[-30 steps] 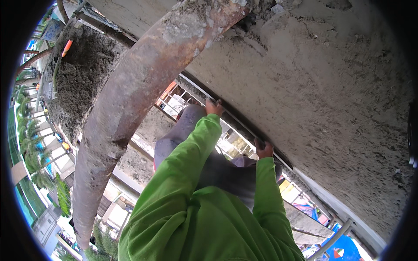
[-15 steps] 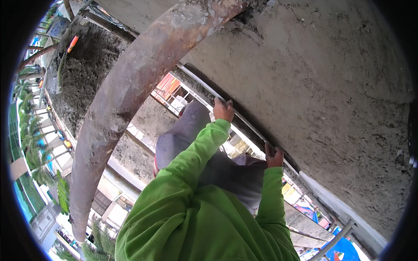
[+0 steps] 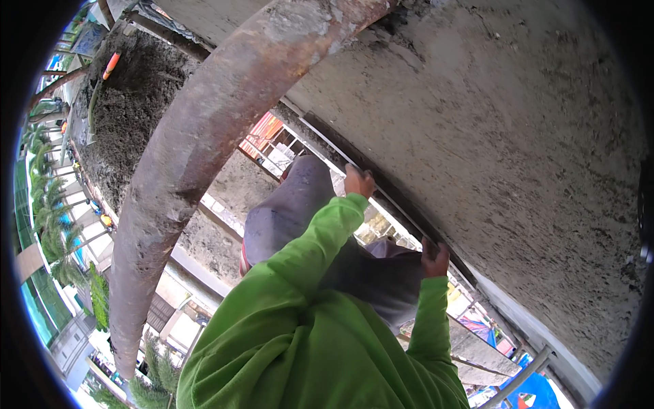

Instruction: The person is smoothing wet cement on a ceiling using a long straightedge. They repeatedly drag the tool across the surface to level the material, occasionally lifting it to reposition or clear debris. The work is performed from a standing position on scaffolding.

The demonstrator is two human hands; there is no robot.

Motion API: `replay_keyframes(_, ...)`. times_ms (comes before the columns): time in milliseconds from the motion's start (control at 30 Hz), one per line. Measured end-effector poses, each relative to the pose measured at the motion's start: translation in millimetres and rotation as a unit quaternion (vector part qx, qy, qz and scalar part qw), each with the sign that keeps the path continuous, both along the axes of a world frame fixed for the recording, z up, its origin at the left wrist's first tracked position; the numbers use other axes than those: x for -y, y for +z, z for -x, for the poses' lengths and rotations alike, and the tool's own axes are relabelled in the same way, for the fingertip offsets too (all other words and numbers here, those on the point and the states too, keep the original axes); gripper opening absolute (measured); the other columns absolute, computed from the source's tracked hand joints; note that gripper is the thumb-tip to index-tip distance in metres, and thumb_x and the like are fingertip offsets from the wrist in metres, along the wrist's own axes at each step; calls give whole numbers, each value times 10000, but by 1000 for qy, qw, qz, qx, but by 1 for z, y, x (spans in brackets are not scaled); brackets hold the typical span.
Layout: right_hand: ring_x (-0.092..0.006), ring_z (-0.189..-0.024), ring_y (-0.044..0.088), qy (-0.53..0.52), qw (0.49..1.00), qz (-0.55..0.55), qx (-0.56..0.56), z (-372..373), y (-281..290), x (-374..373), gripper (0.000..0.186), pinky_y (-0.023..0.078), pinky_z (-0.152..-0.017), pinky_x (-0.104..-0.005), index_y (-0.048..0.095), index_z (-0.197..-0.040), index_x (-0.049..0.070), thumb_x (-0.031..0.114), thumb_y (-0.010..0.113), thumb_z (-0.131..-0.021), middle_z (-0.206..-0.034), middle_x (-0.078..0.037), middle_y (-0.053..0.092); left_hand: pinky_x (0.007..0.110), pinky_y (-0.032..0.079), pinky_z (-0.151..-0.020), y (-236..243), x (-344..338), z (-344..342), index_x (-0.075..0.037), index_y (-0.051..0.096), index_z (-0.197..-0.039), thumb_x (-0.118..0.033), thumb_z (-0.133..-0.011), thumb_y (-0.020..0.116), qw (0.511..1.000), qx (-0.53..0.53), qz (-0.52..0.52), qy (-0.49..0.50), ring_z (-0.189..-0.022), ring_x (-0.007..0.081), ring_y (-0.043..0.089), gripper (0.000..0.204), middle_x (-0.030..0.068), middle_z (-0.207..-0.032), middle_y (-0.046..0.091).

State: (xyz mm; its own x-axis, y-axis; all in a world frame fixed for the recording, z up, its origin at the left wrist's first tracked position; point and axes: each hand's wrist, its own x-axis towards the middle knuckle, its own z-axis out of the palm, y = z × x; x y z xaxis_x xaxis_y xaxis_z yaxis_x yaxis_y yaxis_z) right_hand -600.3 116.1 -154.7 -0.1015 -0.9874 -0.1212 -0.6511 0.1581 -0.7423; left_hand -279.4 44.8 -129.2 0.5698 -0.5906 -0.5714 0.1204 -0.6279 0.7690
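Observation:
A long, thin straightedge bar [image 3: 402,213] lies along the lower edge of a grey, freshly plastered wall [image 3: 490,136], slanting from upper left to lower right. My left hand [image 3: 359,183] is closed round its upper part. Farther down the same bar, my right hand [image 3: 434,259] grips it, fingers curled over the edge. The palms hide part of the bar, and its lower end is hard to make out against the wall's edge.
A thick, mortar-stained pole [image 3: 184,150] crosses on the left, close to my left arm. My bent knees [image 3: 286,204] are below the bar. Grey planks [image 3: 238,177] lie beneath, with gaps down to the ground. A metal tube [image 3: 521,378] stands at lower right.
Both hands and the straightedge have slid a little down and to the right along the wall's edge. My grip stays closed.

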Motion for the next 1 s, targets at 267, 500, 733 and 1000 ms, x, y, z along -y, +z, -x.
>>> replay_keyframes(267, -216, -710, 601, -107, 921, -115, 357, -78, -21, 32, 229, 475, -687, -318, 571, -787, -36, 161, 649, -700, -771, -127, 613, 354, 450, -627, -110, 37, -35, 49, 450, -959, -220, -743, 436, 910, -268, -74, 309, -762, 288, 543, 345, 169, -894, 539)
replay_keyframes(500, -261, -728, 591, 102, 986, -81, 103, -137, -39, 58, 320, 468, -703, -325, 580, -830, -37, 267, 605, -734, -805, -125, 612, 349, 466, -578, -178, 31, -54, -6, 470, -802, -206, -727, 488, 992, -17, -98, 83, -675, 278, 551, 214, 132, -776, 543)
replay_keyframes(733, -180, -884, 527, -294, 666, -253, 638, -168, -72, 80, 412, 461, -750, -281, 462, -1011, -55, 98, 656, -682, -1016, -122, 523, 341, 427, -708, -137, 37, -52, -19, 548, -870, -207, -727, 531, 986, 83, -143, -2, -728, 263, 536, 237, 124, -752, 566)
replay_keyframes(1000, -159, -840, 542, -22, 994, -49, 94, -153, -114, 61, 251, 447, -771, -288, 558, -862, -24, 99, 663, -670, -924, -119, 576, 378, 465, -587, -160, 23, -51, 46, 327, -1106, -109, -731, 502, 944, -210, 85, 239, -646, 260, 520, 442, 170, -896, 480)
